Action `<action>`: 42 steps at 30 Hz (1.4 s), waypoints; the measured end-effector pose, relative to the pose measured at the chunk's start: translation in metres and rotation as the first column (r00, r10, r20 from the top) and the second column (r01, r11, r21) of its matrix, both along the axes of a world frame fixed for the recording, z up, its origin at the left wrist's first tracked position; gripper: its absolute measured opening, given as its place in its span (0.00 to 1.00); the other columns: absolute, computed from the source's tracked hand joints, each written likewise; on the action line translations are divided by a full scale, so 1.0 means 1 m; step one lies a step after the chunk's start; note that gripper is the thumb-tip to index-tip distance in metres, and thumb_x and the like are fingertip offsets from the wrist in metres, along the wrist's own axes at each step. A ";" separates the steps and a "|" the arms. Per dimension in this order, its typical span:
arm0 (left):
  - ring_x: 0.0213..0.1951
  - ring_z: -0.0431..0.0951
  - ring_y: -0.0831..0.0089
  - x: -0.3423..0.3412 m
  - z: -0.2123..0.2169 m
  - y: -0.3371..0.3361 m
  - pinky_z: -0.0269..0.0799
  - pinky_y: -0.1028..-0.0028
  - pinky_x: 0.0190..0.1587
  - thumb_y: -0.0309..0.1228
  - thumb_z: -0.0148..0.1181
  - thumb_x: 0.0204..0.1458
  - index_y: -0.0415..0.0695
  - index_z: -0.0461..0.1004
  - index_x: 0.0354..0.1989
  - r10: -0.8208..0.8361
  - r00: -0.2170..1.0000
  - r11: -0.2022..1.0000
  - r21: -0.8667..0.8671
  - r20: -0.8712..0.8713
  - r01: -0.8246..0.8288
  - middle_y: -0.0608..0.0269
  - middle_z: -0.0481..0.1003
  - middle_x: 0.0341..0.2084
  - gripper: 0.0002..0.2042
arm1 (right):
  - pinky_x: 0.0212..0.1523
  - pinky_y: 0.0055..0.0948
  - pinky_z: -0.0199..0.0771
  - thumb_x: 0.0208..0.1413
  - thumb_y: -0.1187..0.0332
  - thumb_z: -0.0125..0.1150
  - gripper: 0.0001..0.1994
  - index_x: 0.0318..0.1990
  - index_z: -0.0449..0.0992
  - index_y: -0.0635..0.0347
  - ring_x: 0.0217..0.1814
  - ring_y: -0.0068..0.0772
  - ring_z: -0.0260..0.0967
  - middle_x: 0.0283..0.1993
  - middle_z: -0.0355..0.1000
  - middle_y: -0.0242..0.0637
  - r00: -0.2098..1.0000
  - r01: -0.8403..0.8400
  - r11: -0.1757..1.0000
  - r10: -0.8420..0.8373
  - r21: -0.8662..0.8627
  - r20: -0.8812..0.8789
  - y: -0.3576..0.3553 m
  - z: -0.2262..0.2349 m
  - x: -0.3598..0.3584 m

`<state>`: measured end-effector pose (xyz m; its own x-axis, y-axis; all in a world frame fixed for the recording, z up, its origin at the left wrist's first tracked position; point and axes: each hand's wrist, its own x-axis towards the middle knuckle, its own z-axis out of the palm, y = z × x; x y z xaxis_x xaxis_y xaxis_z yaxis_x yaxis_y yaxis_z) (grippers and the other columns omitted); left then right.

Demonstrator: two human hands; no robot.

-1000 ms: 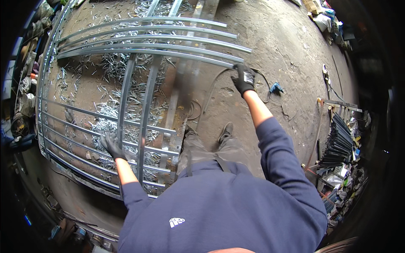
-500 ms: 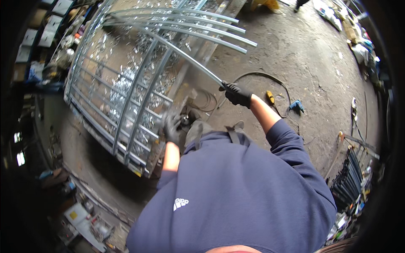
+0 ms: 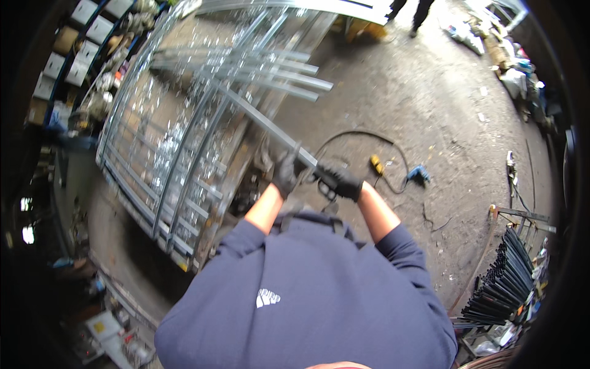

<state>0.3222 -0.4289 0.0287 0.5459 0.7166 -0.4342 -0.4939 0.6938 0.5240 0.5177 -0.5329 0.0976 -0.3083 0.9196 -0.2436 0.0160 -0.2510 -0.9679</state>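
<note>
A long grey metal tube (image 3: 264, 121) slants from the pile on the table down to my hands. My left hand (image 3: 286, 175), in a dark glove, is closed about the tube close to its near end, with fingers along its side. At that same end is my right hand (image 3: 343, 183), also gloved, its fingers closed round the tip; part of the grip is hidden. Several more metal tubes (image 3: 295, 81) lie together farther off, their ends jutting past the table edge. Beneath them a welded metal frame (image 3: 184, 154) of long rails and short crossbars rests on the table.
Small shiny metal pieces (image 3: 169, 144) litter the table. On the floor to the right lie a blue power tool (image 3: 418, 174), a yellow tool (image 3: 377, 165) and a black cable (image 3: 369, 133). A rack of dark bars (image 3: 504, 280) stands at right. Another person's legs (image 3: 421, 15) show at the back.
My left hand has come up onto the tube, beside my right. The tube's near end has moved down toward my body. A person's legs and a long pale panel show more at the top.
</note>
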 end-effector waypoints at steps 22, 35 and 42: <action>0.44 0.79 0.56 -0.055 -0.111 0.055 0.76 0.52 0.53 0.41 0.54 0.64 0.48 0.72 0.42 -0.002 0.999 0.928 -0.373 -0.049 -0.016 0.56 0.77 0.39 0.11 | 0.27 0.38 0.72 0.59 0.45 0.58 0.22 0.39 0.84 0.54 0.22 0.34 0.70 0.28 0.77 0.41 0.889 0.290 0.793 -0.016 -0.536 0.457 -0.010 -0.125 -0.059; 0.35 0.75 0.60 -0.098 -0.163 0.101 0.74 0.56 0.45 0.54 0.41 0.66 0.52 0.70 0.31 -0.006 0.996 0.939 -0.342 -0.091 -0.026 0.67 0.74 0.26 0.21 | 0.31 0.39 0.71 0.63 0.35 0.42 0.33 0.43 0.81 0.56 0.25 0.32 0.70 0.33 0.76 0.38 0.871 0.335 0.510 0.153 -0.792 0.467 -0.335 -0.158 0.075; 0.50 0.77 0.66 -0.076 -0.151 -0.055 0.73 0.61 0.58 0.51 0.47 0.67 0.49 0.75 0.49 -0.515 0.856 0.807 -0.365 -0.052 0.463 0.62 0.78 0.43 0.19 | 0.38 0.42 0.71 0.62 0.34 0.39 0.36 0.29 0.80 0.59 0.25 0.42 0.72 0.21 0.73 0.42 0.868 0.274 0.634 0.162 -0.723 0.470 -0.329 -0.171 0.086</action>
